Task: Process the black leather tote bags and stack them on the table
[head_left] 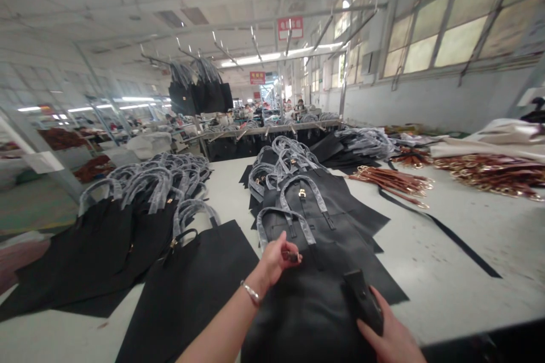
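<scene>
My left hand (277,259) is closed on a small dark piece with a metal glint, over the top part of a black bag panel (310,306) in front of me. Beside that panel's right edge, my right hand (389,326) grips a black handheld object (364,299), its far end over the black panel. A plastic-wrapped handle (287,215) arches just beyond my left hand. Further back, more black bags with wrapped handles overlap in a stack, one showing a gold clasp (302,193). To the left lies another black bag (200,289).
A pile of black bags (97,232) lies at the left of the pale table (460,238). Brown straps with metal rings (392,180) and a long black strip (443,229) are on the right. Bags hang from a rack (200,96) at the back; people sit far behind.
</scene>
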The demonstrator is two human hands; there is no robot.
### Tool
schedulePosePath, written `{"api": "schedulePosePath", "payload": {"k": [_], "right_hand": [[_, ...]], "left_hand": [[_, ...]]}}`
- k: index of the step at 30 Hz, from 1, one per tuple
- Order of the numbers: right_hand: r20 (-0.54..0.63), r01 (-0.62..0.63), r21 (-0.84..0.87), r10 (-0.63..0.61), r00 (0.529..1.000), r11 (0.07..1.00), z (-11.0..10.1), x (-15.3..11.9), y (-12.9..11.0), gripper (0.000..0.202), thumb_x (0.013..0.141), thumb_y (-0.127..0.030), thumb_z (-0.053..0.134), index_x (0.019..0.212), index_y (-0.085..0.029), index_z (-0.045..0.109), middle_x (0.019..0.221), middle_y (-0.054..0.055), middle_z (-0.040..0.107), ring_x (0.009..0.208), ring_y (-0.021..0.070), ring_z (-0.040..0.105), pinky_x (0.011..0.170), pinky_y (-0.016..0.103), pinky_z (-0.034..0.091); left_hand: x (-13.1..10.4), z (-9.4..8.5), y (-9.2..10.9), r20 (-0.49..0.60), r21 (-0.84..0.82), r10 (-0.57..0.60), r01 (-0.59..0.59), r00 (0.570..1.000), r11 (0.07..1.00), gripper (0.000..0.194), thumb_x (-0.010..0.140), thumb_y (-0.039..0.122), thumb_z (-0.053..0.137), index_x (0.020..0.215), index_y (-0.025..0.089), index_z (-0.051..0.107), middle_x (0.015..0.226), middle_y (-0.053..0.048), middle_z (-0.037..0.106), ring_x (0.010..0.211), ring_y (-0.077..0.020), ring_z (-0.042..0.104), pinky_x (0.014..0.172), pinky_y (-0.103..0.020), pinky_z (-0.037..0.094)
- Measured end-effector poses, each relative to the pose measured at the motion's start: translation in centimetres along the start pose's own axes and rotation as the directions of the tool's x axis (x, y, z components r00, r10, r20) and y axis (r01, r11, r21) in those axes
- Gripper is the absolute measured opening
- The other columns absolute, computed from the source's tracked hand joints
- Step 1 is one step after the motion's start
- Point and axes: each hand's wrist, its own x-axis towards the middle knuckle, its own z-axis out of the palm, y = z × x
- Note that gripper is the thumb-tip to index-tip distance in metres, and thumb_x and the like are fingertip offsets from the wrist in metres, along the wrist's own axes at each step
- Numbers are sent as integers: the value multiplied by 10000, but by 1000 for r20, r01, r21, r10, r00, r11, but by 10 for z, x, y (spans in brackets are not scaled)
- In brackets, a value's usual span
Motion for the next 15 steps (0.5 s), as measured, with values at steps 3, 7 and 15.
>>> {"api": "schedulePosePath", "payload": {"k": [3,7,15], "right_hand": [[53,-17,36,15,998,999,-5,-4,-8,718,810,-425,503,1430,-139,283,832,68,715,648,291,713,627,362,535],[84,-46,29,43,996,999,-11,-8,-17,726,831,-427,493,1446,-130,248,757,44,699,551,262,681,610,359,515],[131,-44,-73,53,990,996,-16,-10,-27,728,855,-460,458,1443,-108,213,513,-34,603,526,271,669,630,355,488]], "left_hand": [[-31,-7,-39,-34,85,168,-165,985,983,472,770,527,665,574,116,542,704,-77,629,624,-169,641,572,-260,501],[-53,-15,-72,-278,94,297,-282,913,955,349,674,334,800,841,148,556,771,-43,646,675,-147,657,602,-223,485],[-82,-22,-87,-39,-25,4,-5,999,1000,279,800,359,659,889,128,532,721,-46,622,581,-143,619,530,-245,479]]}}
